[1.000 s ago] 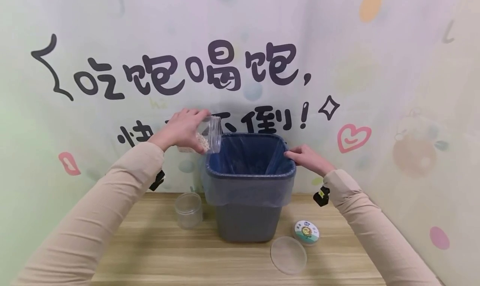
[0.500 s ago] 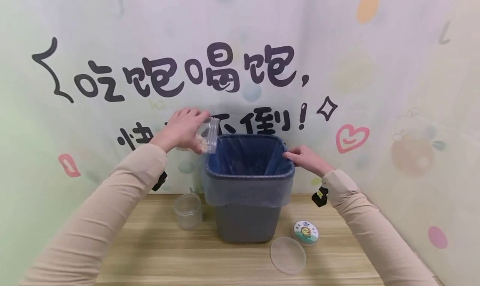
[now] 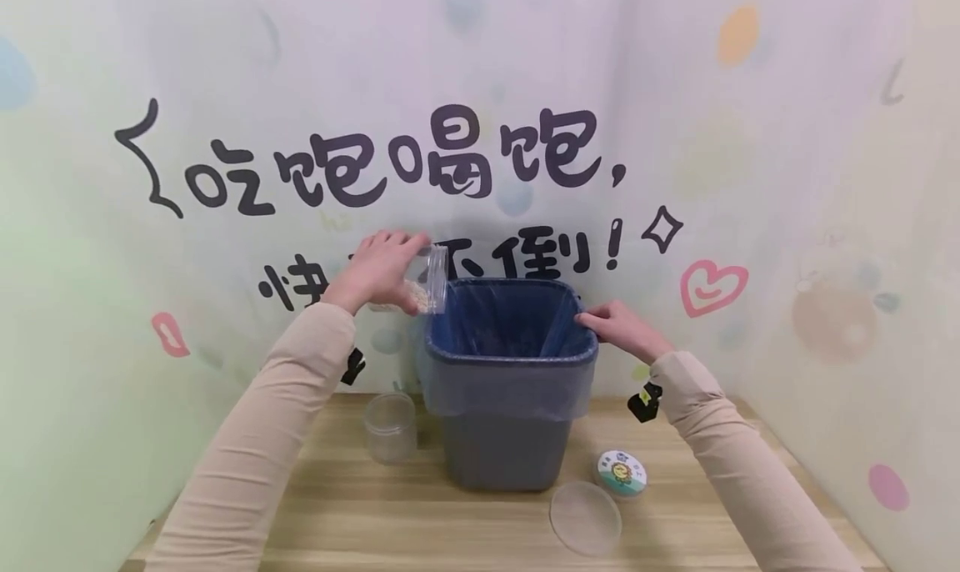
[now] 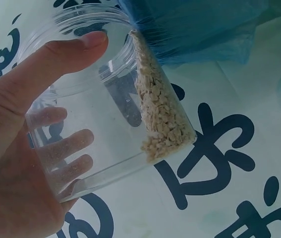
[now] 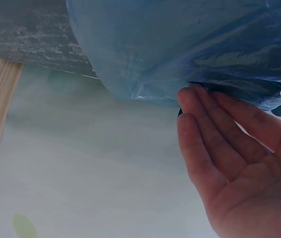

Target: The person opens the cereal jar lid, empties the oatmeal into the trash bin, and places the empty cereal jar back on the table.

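Observation:
My left hand grips a clear plastic jar, tipped on its side with the mouth at the left rim of a grey trash can. Pale oat flakes lie along the jar's lower wall and reach up to its mouth in the left wrist view. A blue bag lines the can and folds down over the outside. At the can's right edge, my right hand pinches the bagged rim; its fingers lie against the outside, while the thumb is hidden in the right wrist view.
Left of the can, a second clear jar stands uncovered on the wooden table. In front to the right lie a clear round disc and a round lid with a printed label. A printed backdrop hangs behind.
The head view has shifted, so everything sits slightly lower and further right. The left hand keeps the jar tipped by the rim, and the right hand stays on the can.

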Tool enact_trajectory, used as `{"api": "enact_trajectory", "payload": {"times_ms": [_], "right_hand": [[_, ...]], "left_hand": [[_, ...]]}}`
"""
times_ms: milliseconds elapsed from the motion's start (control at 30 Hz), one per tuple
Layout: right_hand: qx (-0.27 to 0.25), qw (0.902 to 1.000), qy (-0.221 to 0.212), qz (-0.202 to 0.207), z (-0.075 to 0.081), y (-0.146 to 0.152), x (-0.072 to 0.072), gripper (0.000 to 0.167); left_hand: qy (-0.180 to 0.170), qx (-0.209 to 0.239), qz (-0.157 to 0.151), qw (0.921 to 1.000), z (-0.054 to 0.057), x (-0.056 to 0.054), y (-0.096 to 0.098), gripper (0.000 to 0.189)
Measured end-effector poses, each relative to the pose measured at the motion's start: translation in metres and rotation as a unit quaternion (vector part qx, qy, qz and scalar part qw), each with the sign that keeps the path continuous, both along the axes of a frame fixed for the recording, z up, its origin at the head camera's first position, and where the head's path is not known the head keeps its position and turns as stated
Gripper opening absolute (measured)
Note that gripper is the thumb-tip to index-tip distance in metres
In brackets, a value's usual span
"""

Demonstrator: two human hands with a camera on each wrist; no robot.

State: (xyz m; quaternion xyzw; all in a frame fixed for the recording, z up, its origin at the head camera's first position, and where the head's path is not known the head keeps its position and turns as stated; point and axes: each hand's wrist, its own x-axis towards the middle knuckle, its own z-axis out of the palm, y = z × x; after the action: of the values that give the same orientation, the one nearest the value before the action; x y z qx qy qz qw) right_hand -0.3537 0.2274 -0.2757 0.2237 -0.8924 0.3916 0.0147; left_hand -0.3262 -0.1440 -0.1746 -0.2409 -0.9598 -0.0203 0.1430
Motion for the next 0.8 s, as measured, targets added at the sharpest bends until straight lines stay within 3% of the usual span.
{"api": "enact_trajectory", "payload": {"times_ms": [167,433,667,800], "right_hand": [[0.011,0.9999,-0.008,-0.011,-0.008,0.0,-0.001,0.037],[-0.02,0.9996,-0.019,0.002,-0.013,0.0,-0.001,0.036],[-0.025,0.9995,-0.017,0.002,-0.01,-0.001,0.0,0.035],[-0.026,0.9995,-0.016,0.001,-0.003,-0.001,0.001,0.036]], "left_hand": [[-0.009,0.004,-0.006,0.9999,-0.007,-0.004,-0.002,0.101],[-0.006,0.019,-0.018,0.9996,-0.011,-0.003,0.004,0.099],[0.029,-0.052,-0.003,0.9982,-0.005,0.003,0.025,0.093],[0.031,-0.077,0.012,0.9965,0.001,0.005,0.031,0.096]]}}
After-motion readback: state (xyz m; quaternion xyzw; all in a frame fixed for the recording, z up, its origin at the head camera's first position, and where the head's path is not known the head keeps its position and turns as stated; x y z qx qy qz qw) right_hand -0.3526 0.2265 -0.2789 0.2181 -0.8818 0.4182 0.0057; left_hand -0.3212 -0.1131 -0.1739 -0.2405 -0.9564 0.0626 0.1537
